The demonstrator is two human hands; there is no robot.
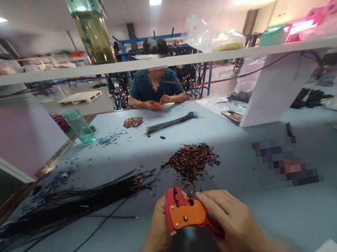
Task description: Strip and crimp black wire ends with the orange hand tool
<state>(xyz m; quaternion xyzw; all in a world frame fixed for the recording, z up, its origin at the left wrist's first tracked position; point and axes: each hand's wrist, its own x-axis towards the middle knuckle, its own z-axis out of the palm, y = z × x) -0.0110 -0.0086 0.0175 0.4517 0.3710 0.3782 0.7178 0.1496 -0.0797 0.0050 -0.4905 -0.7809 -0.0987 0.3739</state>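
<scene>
The right hand (237, 218) is clasping the red tool (189, 214) above the worktop (280, 223); the left hand (159, 224) is hiding its grip behind. Coppery bits (193, 160), seemingly offcuts, are lying heaped; bundled wires (72, 208) are showing unclear progress.

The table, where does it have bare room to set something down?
Bare: right of the right hand, on the near side of the pixelated object; nearly bare: between that object and the dark pile. Crowded: the left, with black wires and blue bits, and the pile itself.
</scene>
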